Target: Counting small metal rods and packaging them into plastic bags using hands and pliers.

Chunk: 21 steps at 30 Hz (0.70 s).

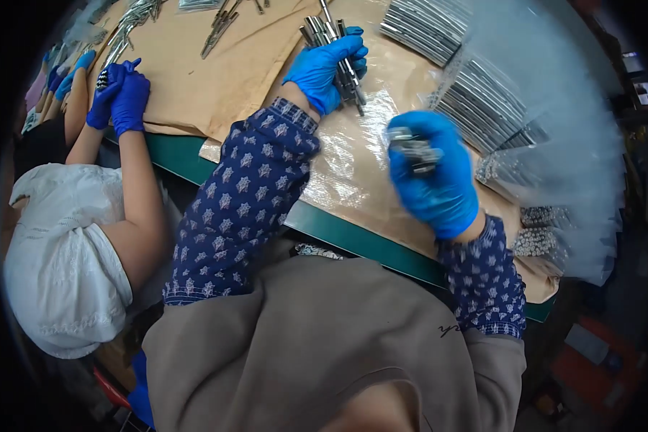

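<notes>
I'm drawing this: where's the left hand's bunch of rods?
The bunch is at the head view's top centre, in the left hand, left of stacked rods.

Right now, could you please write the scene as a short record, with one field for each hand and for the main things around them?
Left hand: gloved in blue, gripping a bundle of rods
Right hand: gloved in blue, closed on metal pieces; blurred, exact shape unclear
Work surface: brown covering over a table with a green edge
Right side: packed rods in rows, clear plastic around them
Left side: co-worker in a white top, gloved hands together
</notes>
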Motion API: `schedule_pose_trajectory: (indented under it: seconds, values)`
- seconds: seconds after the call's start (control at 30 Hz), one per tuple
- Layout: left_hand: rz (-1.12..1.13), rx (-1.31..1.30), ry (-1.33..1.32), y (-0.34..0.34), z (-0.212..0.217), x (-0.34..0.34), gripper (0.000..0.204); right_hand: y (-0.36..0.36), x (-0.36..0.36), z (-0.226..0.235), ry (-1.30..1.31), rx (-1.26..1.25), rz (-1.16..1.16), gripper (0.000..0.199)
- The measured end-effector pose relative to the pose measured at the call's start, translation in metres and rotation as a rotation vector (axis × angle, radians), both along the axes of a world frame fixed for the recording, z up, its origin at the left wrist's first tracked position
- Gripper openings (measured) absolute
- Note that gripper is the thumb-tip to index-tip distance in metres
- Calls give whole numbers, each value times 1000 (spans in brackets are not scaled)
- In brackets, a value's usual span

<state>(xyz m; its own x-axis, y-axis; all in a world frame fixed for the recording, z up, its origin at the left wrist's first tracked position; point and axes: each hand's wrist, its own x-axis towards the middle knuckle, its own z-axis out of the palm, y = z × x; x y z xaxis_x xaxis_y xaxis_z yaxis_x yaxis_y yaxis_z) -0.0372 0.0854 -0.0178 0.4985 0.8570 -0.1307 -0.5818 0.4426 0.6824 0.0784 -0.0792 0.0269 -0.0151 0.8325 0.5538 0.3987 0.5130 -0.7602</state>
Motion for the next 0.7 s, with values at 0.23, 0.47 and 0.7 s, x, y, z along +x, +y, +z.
schedule_pose_trajectory:
  seconds: [0.23,0.47,0.7]
  values:
    - [-104,453,220,-47,14,6,28,5,39,-41,447,-311,-3,16]
    - [-342,419,257,-81,26,14,30,2,51,-37,375,-209,97,8]
    - [-316,454,260,-93,14,16,34,-1,42,-58,392,-104,-37,21]
